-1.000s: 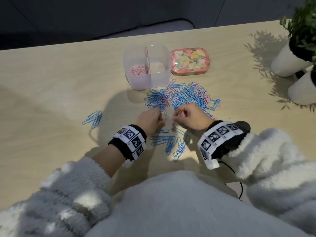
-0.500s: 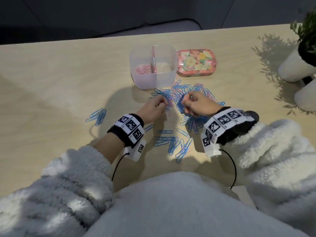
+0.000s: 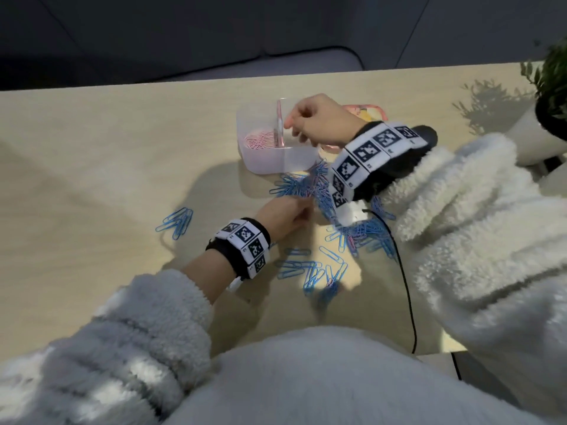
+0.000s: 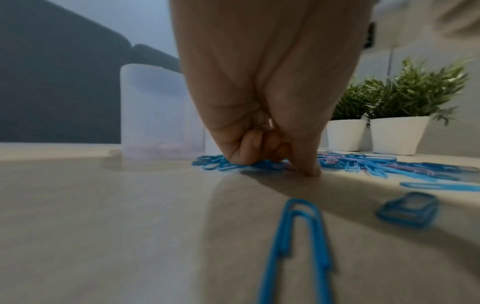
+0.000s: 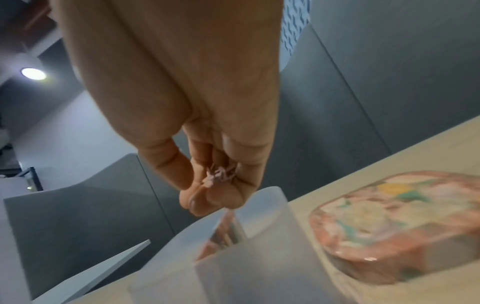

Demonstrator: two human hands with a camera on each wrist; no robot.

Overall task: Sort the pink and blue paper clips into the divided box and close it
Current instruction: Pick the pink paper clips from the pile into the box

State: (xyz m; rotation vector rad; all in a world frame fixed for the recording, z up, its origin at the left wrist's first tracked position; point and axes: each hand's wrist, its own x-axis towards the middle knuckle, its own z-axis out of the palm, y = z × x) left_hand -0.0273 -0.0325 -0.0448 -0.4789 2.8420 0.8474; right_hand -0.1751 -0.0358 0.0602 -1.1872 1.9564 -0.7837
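While its fingertips (image 5: 221,197) curled together around a small cluster of pink paper clips (image 5: 221,174), the right hand (image 3: 319,121) hung above the divided box (image 3: 270,162), over the divider (image 3: 279,124) that splits it in two. That translucent box stood open on the table (image 3: 92,179); its left compartment held a heap of pink clips (image 3: 259,139), and the right compartment was mostly hidden under the hand, so what lay in it could not be told. Just to the right of the box lay the flowered lid (image 5: 394,224), flat on the table and apart from the box.

Lower down, the left hand (image 3: 288,216) rested at the near edge of the mixed pile of clips (image 3: 310,185), its fingers (image 4: 249,148) curled down onto the blue clips with the thumb tip on the table; whether they had actually pinched one could not be told. The pile, mostly blue with a few pink, spread from in front of the box back under the right wrist. More blue clips (image 3: 310,268) lay scattered nearer the person, and a small separate group of blue clips (image 3: 178,222) lay well off to the left. Two potted plants (image 4: 389,115) in white pots stood at the table's right end
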